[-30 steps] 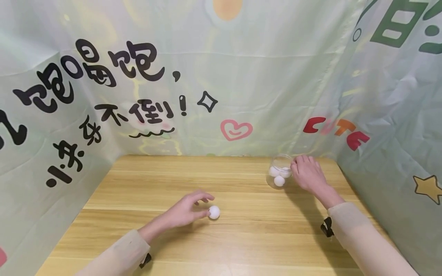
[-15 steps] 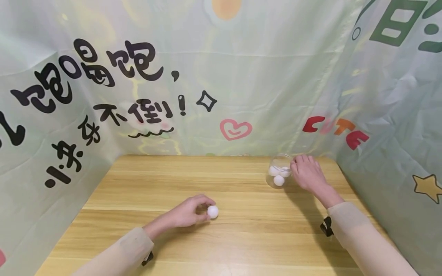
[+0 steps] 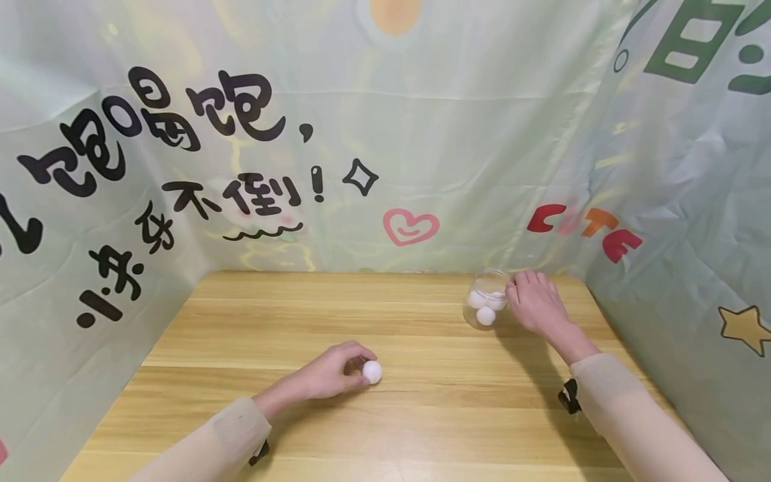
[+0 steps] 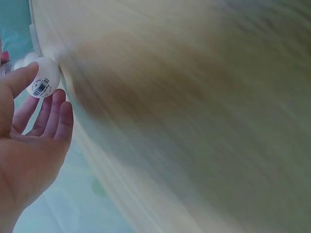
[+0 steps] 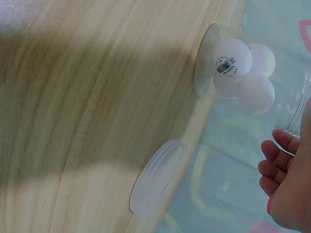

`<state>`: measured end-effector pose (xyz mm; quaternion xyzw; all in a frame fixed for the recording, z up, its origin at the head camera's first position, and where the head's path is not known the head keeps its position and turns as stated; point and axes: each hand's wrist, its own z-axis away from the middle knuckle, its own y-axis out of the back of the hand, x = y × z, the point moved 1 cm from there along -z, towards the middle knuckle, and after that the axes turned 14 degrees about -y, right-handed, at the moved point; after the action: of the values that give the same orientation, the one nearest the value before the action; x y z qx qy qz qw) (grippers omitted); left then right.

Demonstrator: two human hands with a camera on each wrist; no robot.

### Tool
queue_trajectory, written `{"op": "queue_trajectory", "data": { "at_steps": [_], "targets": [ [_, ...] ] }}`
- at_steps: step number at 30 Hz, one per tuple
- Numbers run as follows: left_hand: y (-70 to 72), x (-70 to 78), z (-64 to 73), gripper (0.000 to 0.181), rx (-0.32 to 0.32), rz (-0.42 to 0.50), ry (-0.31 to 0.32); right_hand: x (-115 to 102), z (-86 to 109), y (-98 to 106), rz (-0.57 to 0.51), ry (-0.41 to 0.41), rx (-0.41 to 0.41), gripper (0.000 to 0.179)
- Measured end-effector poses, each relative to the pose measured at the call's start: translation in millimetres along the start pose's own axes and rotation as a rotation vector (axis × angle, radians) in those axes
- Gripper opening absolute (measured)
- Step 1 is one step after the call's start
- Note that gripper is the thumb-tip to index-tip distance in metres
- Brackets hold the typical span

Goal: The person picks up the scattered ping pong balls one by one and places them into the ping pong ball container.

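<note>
The left hand [image 3: 334,372] lay low on the wooden desk [image 3: 421,415], its thumb and fingertips [image 4: 29,73] pinching a single white ball [image 3: 372,372] that sat on the desk at the hand's far tip, toward the middle of the surface. In the left wrist view the same ball [image 4: 43,77] showed a small black barcode print, with the other fingers lying straight and loose beside it.

Well apart, near the desk's far right corner, the right hand [image 3: 535,302] rested against the side of a clear jar [image 3: 486,298], fingers curved round its wall. The jar stood upright and held several more white balls [image 5: 240,73], smooth and matte, packed touching one another; one of these also carried a barcode mark. A round translucent lid [image 5: 159,177] with ridged rings lay flat on the desk just beside the jar, visible only in the right wrist view.

The desk's surface was pale wood with long grain. A thin glossy green backdrop [image 3: 421,134] printed with black characters, a pink heart and coloured letters hung behind and on both sides.

The left wrist view was strongly blurred across the desk. The right hand was cut off at the frame edge in its wrist view, so its contact with the jar was hard to make out there.
</note>
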<state>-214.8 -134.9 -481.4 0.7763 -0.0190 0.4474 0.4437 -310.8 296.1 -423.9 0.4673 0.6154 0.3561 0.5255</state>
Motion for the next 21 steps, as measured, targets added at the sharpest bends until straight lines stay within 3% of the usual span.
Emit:
{"op": "queue_trajectory", "data": {
  "at_steps": [11,21],
  "targets": [
    [-1.4,-0.9,0.5,0.036,0.018,0.002,-0.007,1.1,-0.3,-1.3,0.002,-0.005,-0.005,0.044],
    [0.2,4.5,2.0,0.038,0.094,0.105,-0.026,-1.8,2.6,1.2,-0.009,0.012,0.021,0.041]
  ]
}}
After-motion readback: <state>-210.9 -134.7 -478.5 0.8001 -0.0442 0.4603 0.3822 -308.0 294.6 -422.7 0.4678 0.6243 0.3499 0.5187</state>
